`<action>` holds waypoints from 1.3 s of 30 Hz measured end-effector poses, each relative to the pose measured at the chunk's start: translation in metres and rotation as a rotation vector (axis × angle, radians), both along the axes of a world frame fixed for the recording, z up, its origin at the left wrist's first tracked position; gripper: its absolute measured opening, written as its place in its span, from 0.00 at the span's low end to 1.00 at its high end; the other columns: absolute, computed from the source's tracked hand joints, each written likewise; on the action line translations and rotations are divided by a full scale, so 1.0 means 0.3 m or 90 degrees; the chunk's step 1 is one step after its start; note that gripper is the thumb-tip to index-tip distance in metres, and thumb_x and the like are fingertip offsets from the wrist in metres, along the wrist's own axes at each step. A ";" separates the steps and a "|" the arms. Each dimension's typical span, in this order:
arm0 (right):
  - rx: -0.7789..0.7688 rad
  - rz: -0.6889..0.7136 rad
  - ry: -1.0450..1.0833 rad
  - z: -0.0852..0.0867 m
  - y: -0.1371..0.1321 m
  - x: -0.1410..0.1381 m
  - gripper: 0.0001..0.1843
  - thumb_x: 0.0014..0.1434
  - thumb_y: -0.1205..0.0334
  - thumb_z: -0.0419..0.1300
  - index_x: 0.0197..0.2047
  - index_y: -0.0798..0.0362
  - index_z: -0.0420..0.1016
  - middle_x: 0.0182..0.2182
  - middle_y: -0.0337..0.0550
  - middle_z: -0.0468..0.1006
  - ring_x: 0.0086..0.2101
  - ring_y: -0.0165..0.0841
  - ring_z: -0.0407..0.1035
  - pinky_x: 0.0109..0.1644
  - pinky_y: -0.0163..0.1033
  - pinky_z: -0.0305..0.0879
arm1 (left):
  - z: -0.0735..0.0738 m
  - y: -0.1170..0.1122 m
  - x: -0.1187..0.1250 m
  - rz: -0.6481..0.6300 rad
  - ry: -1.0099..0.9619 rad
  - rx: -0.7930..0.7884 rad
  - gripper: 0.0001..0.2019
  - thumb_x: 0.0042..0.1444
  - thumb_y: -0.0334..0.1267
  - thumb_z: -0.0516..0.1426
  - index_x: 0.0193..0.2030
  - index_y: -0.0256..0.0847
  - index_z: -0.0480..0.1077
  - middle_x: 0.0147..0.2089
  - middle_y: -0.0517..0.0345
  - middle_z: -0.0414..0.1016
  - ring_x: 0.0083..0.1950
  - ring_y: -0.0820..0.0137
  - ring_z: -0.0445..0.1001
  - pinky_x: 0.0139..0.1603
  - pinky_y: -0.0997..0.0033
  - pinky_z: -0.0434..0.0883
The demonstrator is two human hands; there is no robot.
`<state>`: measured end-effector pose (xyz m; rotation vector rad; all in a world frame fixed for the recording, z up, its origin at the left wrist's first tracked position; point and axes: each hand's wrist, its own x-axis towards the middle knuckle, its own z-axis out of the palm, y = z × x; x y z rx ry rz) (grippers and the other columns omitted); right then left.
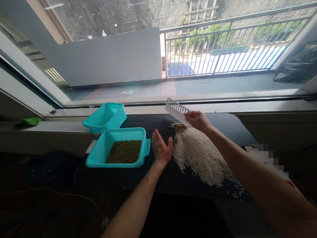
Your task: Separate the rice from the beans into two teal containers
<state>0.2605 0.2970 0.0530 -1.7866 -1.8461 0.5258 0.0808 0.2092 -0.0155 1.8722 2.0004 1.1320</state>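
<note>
The right hand (198, 121) grips a white slotted scraper (175, 110) at the far edge of the rice (204, 155) heaped on the bench (223, 123); the left hand (161, 148) (empty, thumb spread from straight fingers) stands between the rice and a turquoise bin (125, 133) of olive-green beans (125, 152).

Bare forearms (138, 201), slim wrists (160, 163), bare left hand (162, 149), bare right hand (198, 120).
</note>
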 end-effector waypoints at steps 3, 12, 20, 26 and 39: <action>-0.019 0.018 0.028 -0.010 0.012 -0.015 0.18 0.57 0.54 0.52 0.47 0.56 0.66 0.42 0.44 0.70 0.38 0.32 0.67 0.39 0.43 0.66 | 0.002 0.000 0.002 -0.001 0.006 -0.014 0.36 0.53 0.49 0.48 0.62 0.24 0.45 0.63 0.31 0.52 0.65 0.55 0.49 0.61 0.53 0.50; 0.006 -0.012 0.050 -0.008 0.037 -0.002 0.17 0.57 0.54 0.53 0.47 0.55 0.67 0.44 0.44 0.70 0.40 0.33 0.66 0.42 0.45 0.65 | 0.000 0.002 0.006 0.001 0.023 -0.029 0.39 0.51 0.51 0.49 0.63 0.26 0.44 0.64 0.34 0.51 0.65 0.55 0.48 0.62 0.53 0.49; -0.028 0.039 0.131 -0.043 0.055 -0.060 0.18 0.57 0.54 0.52 0.47 0.56 0.66 0.42 0.44 0.70 0.37 0.30 0.67 0.39 0.42 0.67 | 0.007 -0.002 0.007 -0.002 0.018 -0.040 0.40 0.51 0.53 0.50 0.63 0.26 0.43 0.64 0.34 0.50 0.65 0.55 0.47 0.62 0.54 0.49; -0.016 0.011 0.115 -0.033 0.082 -0.044 0.18 0.57 0.54 0.53 0.46 0.56 0.66 0.42 0.43 0.70 0.39 0.32 0.67 0.40 0.43 0.66 | 0.008 -0.002 0.008 -0.004 0.020 -0.040 0.41 0.50 0.52 0.50 0.63 0.22 0.43 0.63 0.31 0.50 0.65 0.54 0.46 0.63 0.56 0.47; -0.026 0.048 0.072 0.021 0.009 -0.095 0.18 0.57 0.53 0.52 0.46 0.56 0.67 0.41 0.43 0.71 0.37 0.31 0.67 0.39 0.42 0.66 | 0.000 0.000 0.009 -0.004 0.030 -0.036 0.40 0.50 0.52 0.51 0.63 0.25 0.43 0.63 0.33 0.51 0.65 0.55 0.47 0.62 0.54 0.50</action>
